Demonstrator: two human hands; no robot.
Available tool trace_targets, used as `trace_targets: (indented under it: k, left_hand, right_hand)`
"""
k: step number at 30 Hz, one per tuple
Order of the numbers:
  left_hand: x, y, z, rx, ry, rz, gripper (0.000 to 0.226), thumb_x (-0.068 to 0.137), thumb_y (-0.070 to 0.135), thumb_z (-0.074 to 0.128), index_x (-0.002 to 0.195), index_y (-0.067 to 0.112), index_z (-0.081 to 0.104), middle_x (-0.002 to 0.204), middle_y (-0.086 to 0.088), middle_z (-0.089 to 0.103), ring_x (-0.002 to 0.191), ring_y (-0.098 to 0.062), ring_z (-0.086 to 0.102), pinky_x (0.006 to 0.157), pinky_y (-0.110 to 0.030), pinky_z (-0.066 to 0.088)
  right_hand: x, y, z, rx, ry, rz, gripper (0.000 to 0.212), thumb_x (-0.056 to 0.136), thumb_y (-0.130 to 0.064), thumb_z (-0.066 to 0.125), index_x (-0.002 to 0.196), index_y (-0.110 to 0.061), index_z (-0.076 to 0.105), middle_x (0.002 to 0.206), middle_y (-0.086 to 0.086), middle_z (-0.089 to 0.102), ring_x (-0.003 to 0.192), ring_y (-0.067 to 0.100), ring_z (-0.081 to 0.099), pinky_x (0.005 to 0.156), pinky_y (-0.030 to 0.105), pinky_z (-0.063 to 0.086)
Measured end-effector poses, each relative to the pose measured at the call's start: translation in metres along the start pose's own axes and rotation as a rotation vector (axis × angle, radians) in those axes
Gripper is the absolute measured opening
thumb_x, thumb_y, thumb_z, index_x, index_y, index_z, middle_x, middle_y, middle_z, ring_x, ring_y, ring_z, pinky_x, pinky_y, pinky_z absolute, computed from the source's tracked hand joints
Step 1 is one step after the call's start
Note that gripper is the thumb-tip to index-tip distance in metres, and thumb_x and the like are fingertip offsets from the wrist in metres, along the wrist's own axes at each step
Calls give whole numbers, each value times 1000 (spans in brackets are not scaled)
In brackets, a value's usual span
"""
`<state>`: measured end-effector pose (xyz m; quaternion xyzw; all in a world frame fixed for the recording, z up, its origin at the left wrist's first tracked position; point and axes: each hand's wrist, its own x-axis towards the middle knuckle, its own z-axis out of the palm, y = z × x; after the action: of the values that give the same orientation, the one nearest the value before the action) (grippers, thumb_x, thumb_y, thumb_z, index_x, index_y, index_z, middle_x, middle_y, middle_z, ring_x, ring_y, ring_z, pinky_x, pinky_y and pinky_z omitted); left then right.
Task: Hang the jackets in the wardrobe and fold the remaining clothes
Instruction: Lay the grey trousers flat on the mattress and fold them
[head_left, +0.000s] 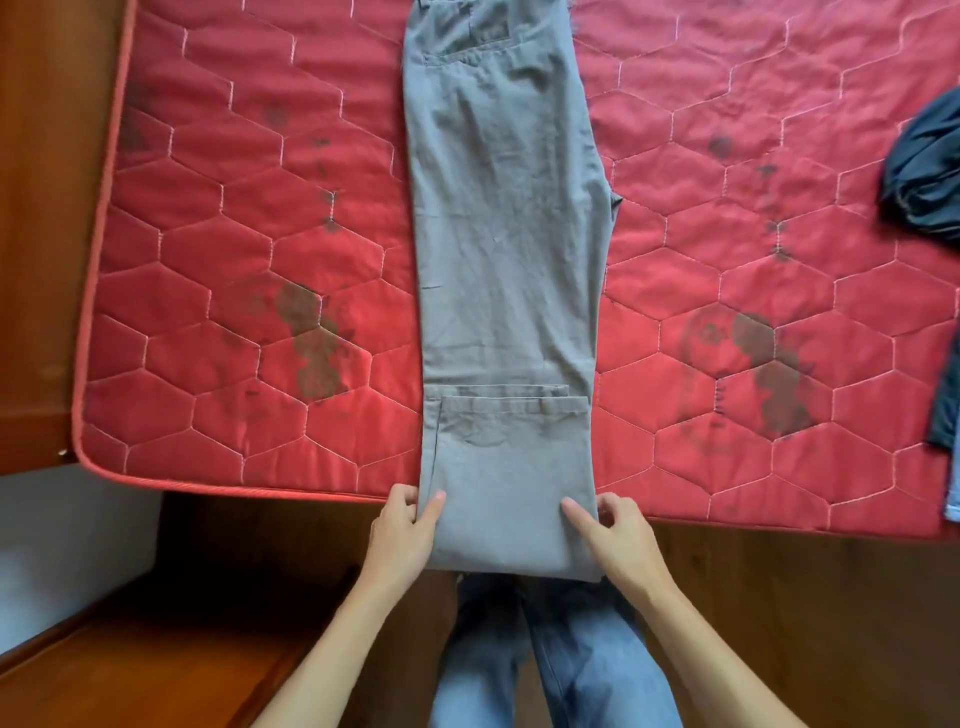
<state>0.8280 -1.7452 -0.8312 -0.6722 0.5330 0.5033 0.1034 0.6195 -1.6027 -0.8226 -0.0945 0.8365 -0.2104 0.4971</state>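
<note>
Trousers (509, 234) waistband cropped, dk garment (924, 171) half out

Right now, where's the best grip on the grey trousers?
The doubled near end of the grey trousers, one side edge each, coming from the near side of the mattress. They lie flat and lengthwise, so both layers pinch together there; the left hand and right hand hold it there.

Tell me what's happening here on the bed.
A person is folding long grey cloth trousers laid lengthwise on a red quilted mattress. The hem end lies turned up over the legs. The left hand and the right hand pinch the side edges of that fold at the mattress's near edge. A crumpled dark blue garment lies at the right.
</note>
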Motion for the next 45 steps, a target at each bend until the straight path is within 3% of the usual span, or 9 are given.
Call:
trace_targets:
  k: [4, 7, 10, 15, 22, 27, 33, 41, 45]
  left_hand:
    - [-20, 22, -5, -5, 55, 207, 47, 102, 27, 49, 141, 46, 31, 70, 15, 56, 65, -1, 56, 66, -30, 43]
    - [-18, 35, 0, 20, 9, 288, 54, 102, 24, 51, 150, 39, 33, 134, 14, 58, 123, -3, 52, 101, -23, 38]
    - [-3, 37, 7, 31, -37, 171, 55, 100, 30, 54, 151, 32, 34, 151, 7, 45, 141, -19, 41, 113, -29, 32]
    - [17, 34, 11, -45, 23, 16, 38, 94, 39, 62, 125, 47, 41, 111, -2, 66, 104, -27, 63, 93, -45, 50]
    - [26, 25, 7, -92, -21, 105, 23, 93, 41, 64, 89, 19, 57, 83, -5, 64, 77, -21, 59, 73, -42, 47]
    - [25, 17, 6, -242, 19, 97, 33, 93, 60, 50, 93, 27, 52, 70, -15, 60, 63, -21, 54, 62, -47, 46]
    - [23, 14, 9, -257, -9, -38, 48, 82, 59, 70, 117, 34, 49, 96, 2, 76, 96, -14, 72, 91, -43, 56]
    - [-7, 11, -2, -254, -251, -77, 26, 93, 21, 69, 118, 15, 69, 110, 4, 74, 105, -14, 69, 94, -32, 55]
    - [-28, 41, -13, -418, -204, -62, 25, 99, 21, 59, 123, 20, 66, 114, 4, 74, 107, -15, 70, 96, -37, 55]
  right_hand:
    - [-3, -15, -11, 145, -16, -27, 14, 92, -32, 68, 99, -22, 61, 101, -8, 68, 94, 7, 65, 82, 31, 51]
    - [4, -23, -10, 58, 31, -92, 15, 90, -28, 69, 102, -26, 60, 108, -6, 60, 98, 9, 59, 84, 27, 44]
    - [19, -36, -8, 50, 41, -97, 20, 86, -25, 73, 102, -28, 61, 108, -4, 55, 97, 10, 57, 81, 21, 43]
    - [40, -48, 6, 168, -19, -101, 19, 85, -16, 71, 99, -27, 66, 97, -12, 72, 93, 10, 66, 85, 32, 53]
    - [39, -58, 6, 278, -220, -189, 45, 90, 10, 55, 78, -28, 77, 79, -17, 71, 73, 0, 58, 64, 11, 42]
    - [47, -60, -2, 514, -88, -140, 32, 93, 6, 59, 102, -21, 72, 99, -5, 78, 92, 11, 72, 88, 31, 57]
    - [46, -35, -1, 202, 233, -53, 29, 86, -29, 76, 112, -23, 63, 103, -7, 67, 94, 4, 63, 89, 29, 51]
    - [6, 11, -20, -36, -162, 103, 31, 85, -56, 69, 102, -30, 67, 101, -17, 68, 97, 5, 64, 89, 29, 49]
    - [2, -5, -37, -51, -303, 101, 33, 91, -42, 64, 75, -13, 69, 76, -10, 67, 74, 9, 58, 69, 29, 42]
